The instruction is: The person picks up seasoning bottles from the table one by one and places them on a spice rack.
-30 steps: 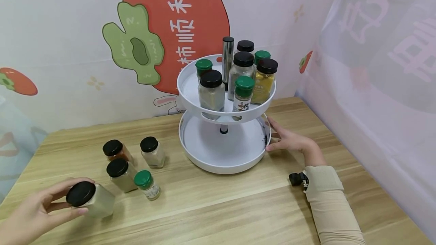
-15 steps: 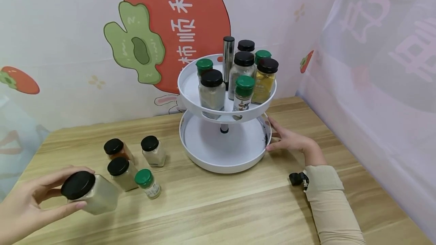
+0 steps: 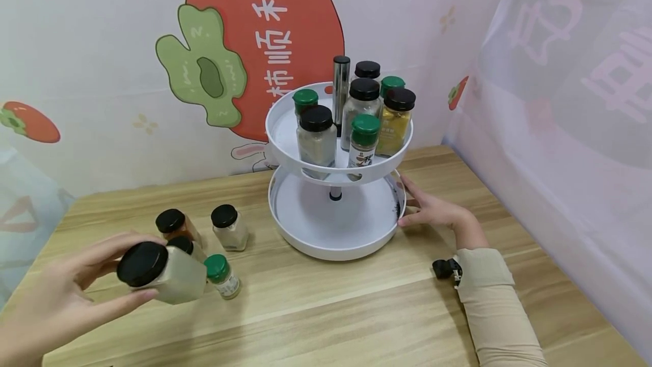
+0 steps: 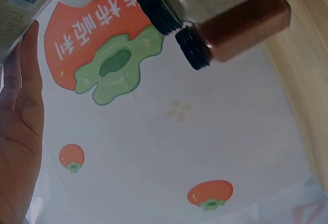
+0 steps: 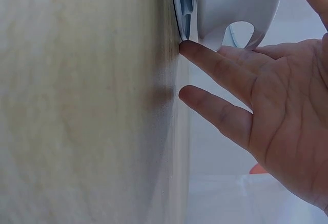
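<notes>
My left hand (image 3: 76,287) grips a black-lidded spice jar (image 3: 185,276) with pale contents, raised and tilted over the left of the table, lid toward the palm. In the left wrist view, part of this jar (image 4: 23,14) shows at the top left corner. It overlaps another black-lidded jar (image 3: 182,243) behind it. A green-capped shaker (image 3: 224,279) stands just to its right. My right hand (image 3: 433,208) touches the right side of the lower tray (image 3: 331,254) of a white two-tier spice rack. In the right wrist view, the fingers (image 5: 220,70) stretch out along that tray.
The rack's upper tray (image 3: 280,129) bears several black- and green-capped jars around a metal post (image 3: 340,92). A reddish-brown jar (image 3: 188,228) and a pale jar (image 3: 231,231) stand on the table. A small black clip (image 3: 445,268) sits by the right sleeve.
My left hand has lifted the jar and carried it to the right, now partly covering a jar behind. The right hand and the rack have stayed put.
</notes>
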